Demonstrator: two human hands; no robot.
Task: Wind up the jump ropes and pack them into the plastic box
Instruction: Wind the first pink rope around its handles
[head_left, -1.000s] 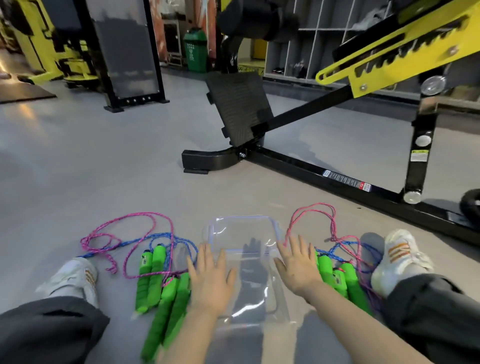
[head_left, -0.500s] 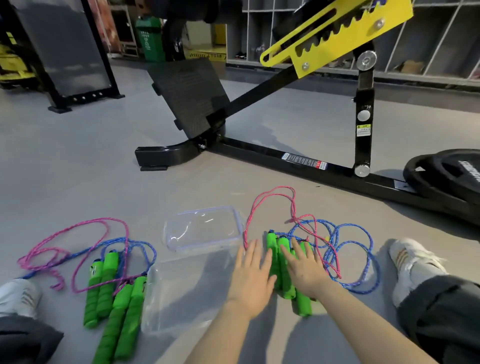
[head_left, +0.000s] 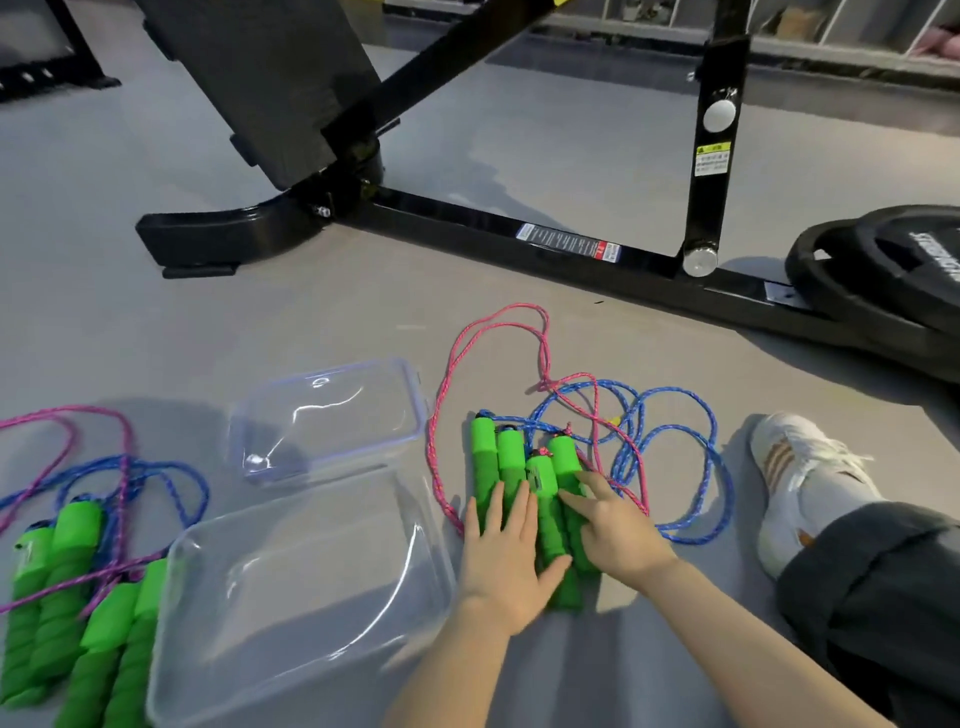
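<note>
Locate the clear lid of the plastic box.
Head view: the lid lies on the floor left of centre, just beyond the open plastic box, beside the pink rope.

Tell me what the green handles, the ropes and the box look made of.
Green handles: likely soft foam, matte, with spiral ridges and no shine. Pink rope and blue rope: braided cord, probably nylon or cotton; the speckled weave shows. Box: clear hard plastic, glossy; the floor shows through and light glints on its walls.
</note>
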